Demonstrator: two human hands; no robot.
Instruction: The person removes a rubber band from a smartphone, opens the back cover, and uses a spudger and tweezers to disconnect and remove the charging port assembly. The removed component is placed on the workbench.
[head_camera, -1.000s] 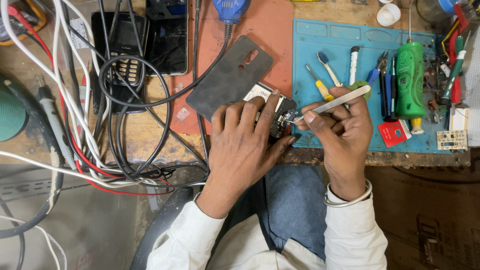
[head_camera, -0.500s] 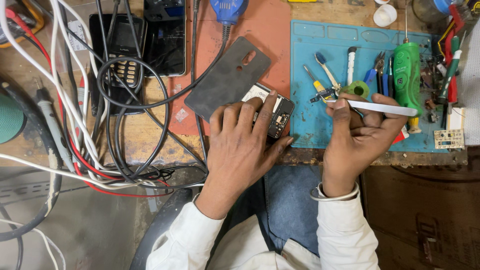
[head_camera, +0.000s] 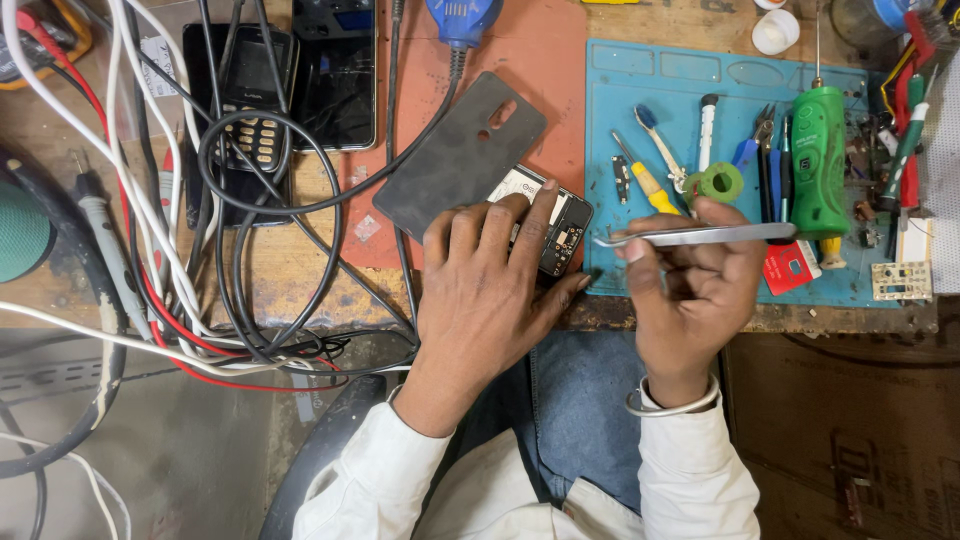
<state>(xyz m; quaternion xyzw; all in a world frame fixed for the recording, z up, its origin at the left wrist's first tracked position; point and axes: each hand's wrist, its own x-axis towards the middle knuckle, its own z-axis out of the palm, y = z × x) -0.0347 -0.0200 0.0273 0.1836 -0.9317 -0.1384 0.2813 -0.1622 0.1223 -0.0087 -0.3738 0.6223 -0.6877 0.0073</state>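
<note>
Fingers (head_camera: 640, 250) of right hand (head_camera: 695, 290) pinch tweezers (head_camera: 700, 236); left hand (head_camera: 490, 290) fingers press opened phone (head_camera: 560, 228). Keep phone pinned, bring tips leftward slowly, wrist braced on surface (head_camera: 300, 270).

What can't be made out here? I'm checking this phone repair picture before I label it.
Head view only:
- Opened phone: mostly hidden under the left hand.
- Tweezers: too small to tell whether the tips hold anything; the right hand covers part of them.
- Small parts beside the green screwdriver: too small to identify.
- Blue tool: cut off by the top edge.
</note>
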